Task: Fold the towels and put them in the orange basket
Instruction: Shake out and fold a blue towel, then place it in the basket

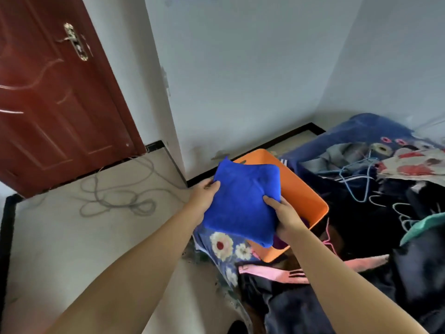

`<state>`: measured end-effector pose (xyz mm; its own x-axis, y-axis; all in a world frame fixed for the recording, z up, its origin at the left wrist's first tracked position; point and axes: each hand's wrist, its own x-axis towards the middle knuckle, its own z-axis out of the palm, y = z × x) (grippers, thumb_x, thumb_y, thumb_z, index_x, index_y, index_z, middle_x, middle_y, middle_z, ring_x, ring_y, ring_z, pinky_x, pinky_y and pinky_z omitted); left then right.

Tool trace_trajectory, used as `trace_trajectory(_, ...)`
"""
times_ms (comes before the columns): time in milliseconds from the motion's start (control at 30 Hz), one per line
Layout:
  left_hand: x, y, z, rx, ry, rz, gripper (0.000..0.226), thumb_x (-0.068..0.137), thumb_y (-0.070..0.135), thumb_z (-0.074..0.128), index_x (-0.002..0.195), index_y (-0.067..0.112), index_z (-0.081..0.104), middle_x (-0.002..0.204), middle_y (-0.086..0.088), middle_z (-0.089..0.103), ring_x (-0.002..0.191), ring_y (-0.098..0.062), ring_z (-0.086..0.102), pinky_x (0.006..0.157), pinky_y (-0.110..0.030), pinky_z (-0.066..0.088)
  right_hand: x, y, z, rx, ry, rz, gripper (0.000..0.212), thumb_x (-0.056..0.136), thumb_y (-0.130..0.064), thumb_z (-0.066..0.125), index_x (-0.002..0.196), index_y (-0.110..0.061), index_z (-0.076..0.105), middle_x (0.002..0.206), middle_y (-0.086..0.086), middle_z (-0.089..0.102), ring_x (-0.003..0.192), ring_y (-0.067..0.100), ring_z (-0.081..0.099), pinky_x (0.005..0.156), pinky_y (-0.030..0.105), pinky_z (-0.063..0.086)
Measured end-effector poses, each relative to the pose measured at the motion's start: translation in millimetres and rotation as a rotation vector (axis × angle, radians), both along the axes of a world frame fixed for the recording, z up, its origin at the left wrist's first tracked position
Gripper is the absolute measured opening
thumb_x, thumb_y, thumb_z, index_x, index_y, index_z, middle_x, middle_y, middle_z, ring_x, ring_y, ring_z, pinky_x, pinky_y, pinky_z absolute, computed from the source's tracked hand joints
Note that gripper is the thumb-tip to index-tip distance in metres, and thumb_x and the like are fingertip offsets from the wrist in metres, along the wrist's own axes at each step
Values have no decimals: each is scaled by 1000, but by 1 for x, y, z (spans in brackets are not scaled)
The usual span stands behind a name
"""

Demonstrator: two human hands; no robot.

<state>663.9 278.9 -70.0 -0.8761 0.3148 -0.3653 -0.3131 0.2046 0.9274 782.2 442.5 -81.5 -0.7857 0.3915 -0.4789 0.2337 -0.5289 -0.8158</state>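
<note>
A folded bright blue towel [243, 201] is held in the air above the left half of the orange basket [301, 191]. My left hand [203, 196] grips its left edge with fingers curled over the top. My right hand [285, 215] clasps its right edge, thumb on top. The basket sits on the bed corner, its near part hidden by the towel. Something purple [280, 242] shows inside the basket, under the towel's lower corner.
A bed with a floral blue cover [361, 133] and dark clothes [361, 237], wire hangers [356, 184] and pink fabric [277, 273] fills the right side. A red door [53, 92] stands at the left. A grey cable [115, 196] loops on the pale floor.
</note>
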Motion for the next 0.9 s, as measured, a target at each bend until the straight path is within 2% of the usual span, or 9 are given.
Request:
trace_trajectory(67, -28, 39, -4, -35, 9, -90, 11, 95, 22, 55, 100, 21, 64, 96, -3, 65, 89, -19, 61, 77, -29, 47, -16, 30, -7, 33, -29, -82, 25, 92, -12, 58, 115, -18, 60, 109, 3, 68, 99, 23, 64, 76, 37, 52)
trace_trajectory(167, -58, 90, -17, -154, 4, -288, 23, 92, 22, 57, 114, 20, 60, 103, -3, 66, 94, -21, 64, 79, -33, 50, -31, 64, -30, 124, -168, -202, 23, 92, -12, 56, 114, -13, 59, 112, 8, 66, 103, 28, 61, 93, 45, 49)
trace_trajectory(267, -81, 149, -53, -281, 38, -512, 38, 91, 16, 55, 129, 13, 54, 123, -13, 63, 108, -29, 61, 71, -29, 49, -43, 97, -68, 206, -403, -321, 29, 91, -14, 53, 120, -12, 51, 108, 9, 59, 100, 30, 56, 94, 46, 47)
trace_trajectory(333, -88, 175, -85, -333, 41, -618, 50, 89, 16, 55, 138, 19, 46, 128, -3, 60, 112, -27, 59, 88, -35, 51, -44, 108, -94, 235, -548, -369, 33, 92, -16, 50, 124, -11, 47, 107, 9, 56, 97, 30, 54, 89, 42, 46)
trace_trajectory(433, -102, 216, -155, -520, 52, -780, 56, 82, 26, 57, 137, 24, 45, 121, 0, 60, 102, -23, 60, 89, -36, 52, -48, 119, -137, 223, -742, -453, 40, 94, -16, 46, 132, -9, 39, 118, 15, 54, 108, 35, 53, 91, 41, 43)
trace_trajectory(533, -104, 236, -202, -655, 47, -884, 60, 90, 30, 55, 145, 20, 34, 140, -3, 45, 125, -28, 47, 95, -31, 41, -53, 124, -182, 203, -898, -528, 54, 86, -17, 48, 138, -7, 36, 130, 16, 52, 118, 39, 51, 98, 40, 44)
trace_trajectory(667, -105, 253, -250, -760, -8, -971, 61, 93, 32, 52, 148, 16, 28, 148, -7, 37, 132, -31, 40, 102, -39, 39, -63, 118, -226, 160, -1011, -617, 47, 94, -9, 43, 140, -4, 35, 136, 18, 47, 123, 34, 49, 73, 21, 44)
trace_trajectory(767, -105, 254, -270, -818, 43, -999, 53, 91, 33, 56, 138, 13, 43, 137, -11, 49, 121, -32, 51, 94, -36, 45, -67, 116, -244, 120, -1098, -681, 41, 101, -17, 33, 141, -7, 33, 143, 14, 42, 133, 29, 40, 107, 31, 37)
trace_trajectory(900, -109, 248, -285, -929, 168, -1000, 54, 81, 50, 59, 122, 16, 57, 118, -6, 60, 101, -27, 59, 86, -36, 51, -68, 113, -258, 214, -1167, -603, 53, 99, -18, 42, 147, -6, 25, 150, 17, 34, 137, 34, 35, 113, 41, 29)
